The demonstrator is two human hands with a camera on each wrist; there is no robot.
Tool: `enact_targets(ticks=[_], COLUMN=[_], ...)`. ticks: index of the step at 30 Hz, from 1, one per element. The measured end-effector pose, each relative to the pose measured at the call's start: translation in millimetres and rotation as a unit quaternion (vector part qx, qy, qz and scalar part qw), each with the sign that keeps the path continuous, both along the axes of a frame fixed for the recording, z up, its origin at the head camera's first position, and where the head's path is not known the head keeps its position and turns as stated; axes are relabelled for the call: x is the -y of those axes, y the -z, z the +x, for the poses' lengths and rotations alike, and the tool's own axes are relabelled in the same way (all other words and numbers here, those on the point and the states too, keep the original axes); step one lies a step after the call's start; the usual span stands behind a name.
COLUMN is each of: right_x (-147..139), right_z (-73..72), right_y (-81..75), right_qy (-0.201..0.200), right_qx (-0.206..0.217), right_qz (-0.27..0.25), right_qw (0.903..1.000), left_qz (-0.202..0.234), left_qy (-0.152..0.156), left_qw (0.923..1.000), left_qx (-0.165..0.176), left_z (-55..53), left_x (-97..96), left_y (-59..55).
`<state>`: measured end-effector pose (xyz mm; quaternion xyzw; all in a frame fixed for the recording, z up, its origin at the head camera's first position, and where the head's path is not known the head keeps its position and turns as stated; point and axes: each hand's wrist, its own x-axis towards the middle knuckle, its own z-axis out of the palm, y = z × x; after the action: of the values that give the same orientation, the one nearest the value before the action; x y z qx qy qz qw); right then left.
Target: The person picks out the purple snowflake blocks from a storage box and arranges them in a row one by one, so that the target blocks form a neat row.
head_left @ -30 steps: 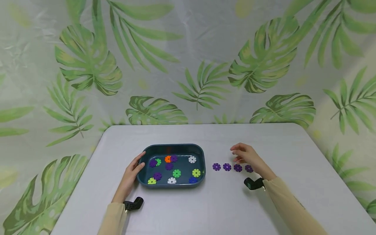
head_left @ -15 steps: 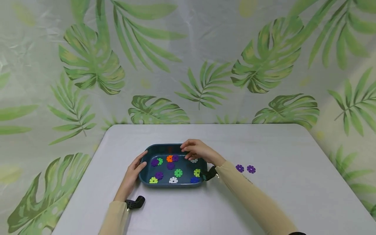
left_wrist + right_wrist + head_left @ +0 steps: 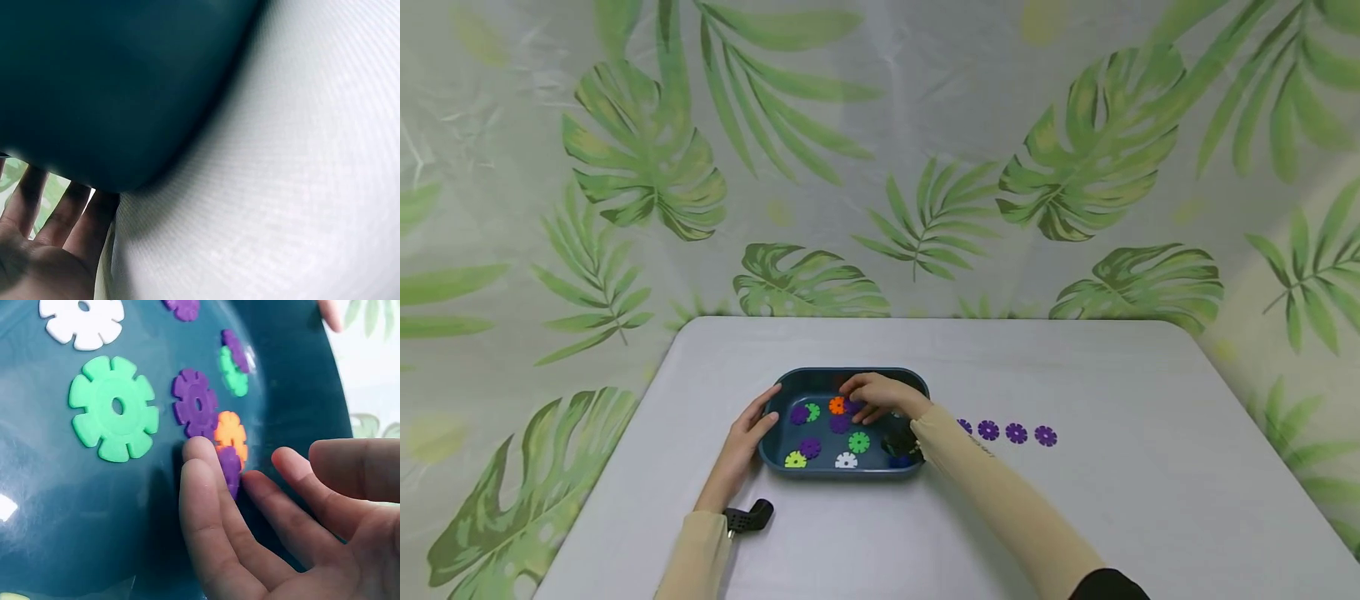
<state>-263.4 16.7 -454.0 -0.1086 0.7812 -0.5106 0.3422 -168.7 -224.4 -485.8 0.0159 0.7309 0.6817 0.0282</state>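
Note:
My right hand reaches into a dark teal tray, nothing between its fingers. In the right wrist view its fingertips are right at a purple notched disc that overlaps an orange disc. Another purple disc lies just beyond the fingertips, beside a green disc. My left hand rests against the tray's left side, its thumb near the rim. The left wrist view shows those fingers extended along the tray's outer wall.
A row of purple discs lies on the white table right of the tray, its left end partly behind the right sleeve. White and yellow discs lie in the tray. A leaf-patterned sheet hangs behind the table.
My right hand has moved left from above the purple row, over the tray's right side, and down among the discs. The left hand stays at the tray's left side.

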Motion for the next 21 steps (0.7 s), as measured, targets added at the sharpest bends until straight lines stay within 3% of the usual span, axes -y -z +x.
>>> enact_targets(ticks=[6,15,21], right_x=[0.8,-2.8,-8.1], right_z=[-1.6,-0.9,0.9], right_y=[7.4,8.5,7.4], right_qy=[-0.013,-0.012,-0.016], right_qx=[0.0,0.007,-0.01], right_qz=[0.014,0.019,0.032], right_qw=[0.9998,0.9997,0.9993], left_qz=[0.0,-0.004,-0.009], left_qy=[-0.002,-0.002,-0.004], left_qw=[1.0,0.9999,0.9999], left_qx=[0.008,0.01,0.009], left_z=[0.7,0.9,1.2], left_x=[0.5,0.8,0.9], left_y=[-0.7,-0.2,-0.3])
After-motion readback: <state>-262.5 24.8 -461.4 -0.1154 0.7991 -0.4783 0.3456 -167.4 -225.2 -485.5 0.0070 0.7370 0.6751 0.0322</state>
